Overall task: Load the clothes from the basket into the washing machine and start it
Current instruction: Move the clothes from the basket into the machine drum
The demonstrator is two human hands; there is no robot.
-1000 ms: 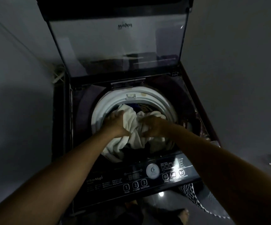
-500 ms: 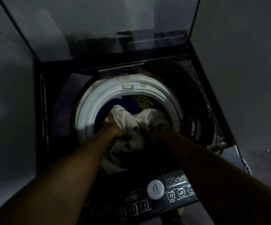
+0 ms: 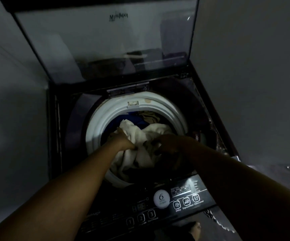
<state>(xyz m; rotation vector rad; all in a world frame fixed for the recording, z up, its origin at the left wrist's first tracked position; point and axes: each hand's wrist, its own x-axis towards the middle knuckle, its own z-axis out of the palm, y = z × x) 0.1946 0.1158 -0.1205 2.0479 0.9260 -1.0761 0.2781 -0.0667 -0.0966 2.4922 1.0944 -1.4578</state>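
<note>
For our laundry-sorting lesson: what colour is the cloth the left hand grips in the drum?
The cloth is cream-white; head view shows it best.

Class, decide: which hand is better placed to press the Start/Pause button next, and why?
Probably the left hand, which grips the white cloth in the drum beside the right hand: the Start/Pause button lies closer to the left forearm.

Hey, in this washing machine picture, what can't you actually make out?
Laundry basket: outside the head view's frame.
Grip of left hand and right hand: fingers dim, sunk in the cream cloth.
Control panel small print: too small, too dark.
Bottom of the drum: covered by clothes.
</note>
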